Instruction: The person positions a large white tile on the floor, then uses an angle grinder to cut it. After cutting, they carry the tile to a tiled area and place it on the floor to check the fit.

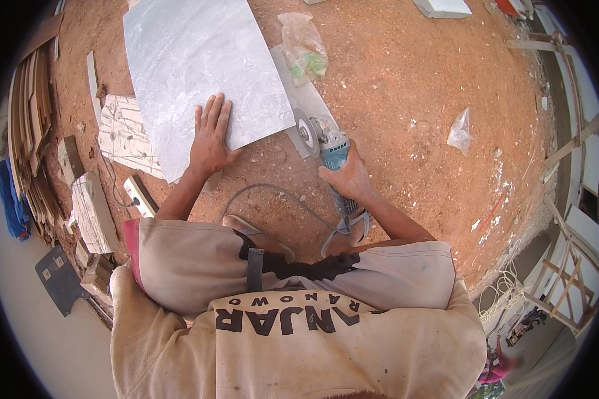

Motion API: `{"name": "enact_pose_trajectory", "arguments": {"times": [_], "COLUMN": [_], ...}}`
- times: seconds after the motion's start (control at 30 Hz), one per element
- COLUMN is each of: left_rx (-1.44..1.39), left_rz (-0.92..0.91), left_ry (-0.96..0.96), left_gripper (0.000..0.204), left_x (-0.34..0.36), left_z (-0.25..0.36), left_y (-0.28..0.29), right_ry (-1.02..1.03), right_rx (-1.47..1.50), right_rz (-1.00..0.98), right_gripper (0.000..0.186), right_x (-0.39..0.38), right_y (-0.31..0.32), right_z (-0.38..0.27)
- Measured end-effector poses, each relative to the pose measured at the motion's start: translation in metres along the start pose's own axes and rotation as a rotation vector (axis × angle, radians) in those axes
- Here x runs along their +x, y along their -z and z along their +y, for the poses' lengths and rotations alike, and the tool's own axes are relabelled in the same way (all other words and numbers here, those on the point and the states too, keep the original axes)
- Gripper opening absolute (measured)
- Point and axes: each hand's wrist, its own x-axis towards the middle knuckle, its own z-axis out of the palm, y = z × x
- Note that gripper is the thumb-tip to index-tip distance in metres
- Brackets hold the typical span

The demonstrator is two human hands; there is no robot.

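Observation:
A large grey marbled tile [199,60] lies in front of me, its near right corner close to the cutting disc. My left hand [211,136] rests flat on the tile near its near edge, fingers stretched out. My right hand [350,174] is wrapped round the teal body of an angle grinder [335,154]. The grinder's round disc [306,132] stands on edge right at the tile's right side; whether it touches or spins I cannot tell. Its dark cord [266,186] loops back between my feet. Under the tile's right edge shows a narrow grey strip [313,100].
A crumpled clear plastic bag [303,46] lies beyond the grinder, another plastic scrap [459,131] to the right. At left are a white power strip [140,196], scored pale slabs [123,133], and stacked boards [30,120]. Wooden framing [566,266] and a distant person [496,366] are at right.

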Motion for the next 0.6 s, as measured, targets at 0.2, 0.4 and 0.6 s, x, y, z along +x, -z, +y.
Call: {"name": "enact_pose_trajectory", "arguments": {"times": [0.2,0.4,0.6], "left_rx": [0.026,0.011,0.004], "left_rz": [0.001,0.015,0.013], "left_ry": [-0.007,-0.023,-0.016], "left_gripper": [0.117,0.118,0.118], "left_x": [0.0,-0.0008,-0.0004], "left_z": [-0.0005,-0.0016,-0.0003], "left_y": [-0.001,-0.0012,-0.0009], "right_ry": [0.007,0.001,0.024], "right_rx": [-0.016,-0.015,-0.017], "right_rz": [0.012,-0.01,0.021], "right_gripper": [0.092,0.092,0.089], "right_x": [0.0016,0.0039,0.0044], "right_y": [-0.004,-0.0031,-0.004], "right_z": [0.0039,0.0037,0.0029]}}
